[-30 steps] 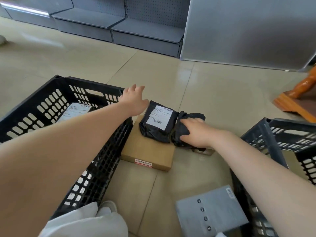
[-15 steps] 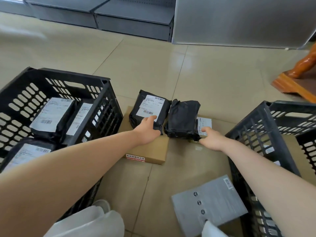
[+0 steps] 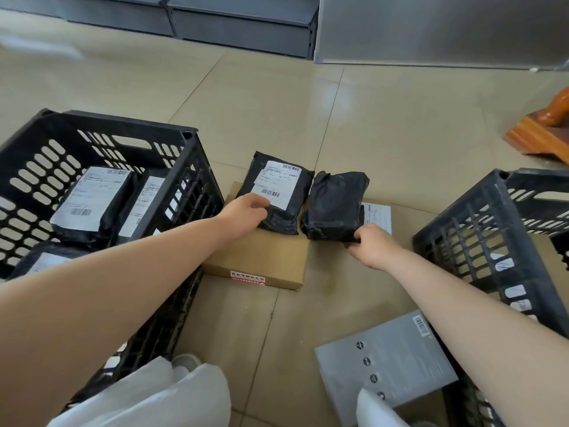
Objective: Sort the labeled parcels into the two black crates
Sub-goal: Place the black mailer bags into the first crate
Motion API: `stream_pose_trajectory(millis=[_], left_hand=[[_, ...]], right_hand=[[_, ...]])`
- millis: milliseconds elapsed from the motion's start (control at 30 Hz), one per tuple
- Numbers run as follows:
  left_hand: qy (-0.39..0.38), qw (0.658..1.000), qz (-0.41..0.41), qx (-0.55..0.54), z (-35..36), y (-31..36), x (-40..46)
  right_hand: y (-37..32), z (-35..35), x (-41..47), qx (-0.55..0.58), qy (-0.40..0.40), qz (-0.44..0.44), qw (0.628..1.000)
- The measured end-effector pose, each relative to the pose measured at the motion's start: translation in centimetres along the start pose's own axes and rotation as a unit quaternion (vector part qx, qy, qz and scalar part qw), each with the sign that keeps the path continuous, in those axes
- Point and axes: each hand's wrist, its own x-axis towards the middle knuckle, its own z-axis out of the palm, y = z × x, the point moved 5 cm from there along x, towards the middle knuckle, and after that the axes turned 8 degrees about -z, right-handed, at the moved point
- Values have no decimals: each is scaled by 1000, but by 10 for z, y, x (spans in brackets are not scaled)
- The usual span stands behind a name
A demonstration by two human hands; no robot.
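**Two parcels taken at once, one per hand**

The left hand [image 3: 243, 214] rests on the near edge of the labeled black parcel [image 3: 278, 195], its fingers curled over the corner beside the barcode. This parcel lies label-up on a flat cardboard box [image 3: 261, 260] on the floor, so the address can be read before it is sorted. It sits just beside the left crate [image 3: 184, 167], which already holds several label-up parcels, probably its destination.

The right hand [image 3: 374, 246] pinches the near corner of the second black parcel [image 3: 335, 208], a crumpled bag showing no label on top. It lies partly over a white-labeled flat packet [image 3: 377, 215]; gripping the corner looks like a way to lift or flip it to find its label.

The right crate [image 3: 492, 217] stands near that hand. A grey box [image 3: 388, 362] waits on the floor nearer the person.
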Motion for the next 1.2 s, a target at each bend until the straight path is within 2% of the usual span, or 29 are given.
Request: stream_pose_trajectory(millis=[167,300,400,600,733,867,933,1000,1100,1200], left_hand=[[-16,999,11,41,3,2,-1],[-32,994,50,94,12,12,-6],[-43,990,78,108,22,18,-8],[-73,981,123,132,37,27,-18],[-116,985,100,74,38,21,-15],[-141,989,37,-14,31,16,-9],[-148,988,26,-44,30,16,-8],[-135,987,62,-55,29,25,-16],[-94,983,160,3,32,45,-29],[-80,978,179,71,41,50,-34]], right_hand=[[-11,-28,-10,66,178,-27,981],[-24,-43,-15,149,198,-66,966],[-33,-55,-19,165,206,-87,961],[-41,-77,-24,253,261,-72,929],[-41,-82,-22,320,259,-36,911],[-34,-73,-17,446,235,22,864],[-33,-72,-16,475,218,33,852],[-36,-72,-18,477,201,25,855],[-48,-72,-22,480,163,-15,862],[-54,-73,-23,498,142,-41,855]])
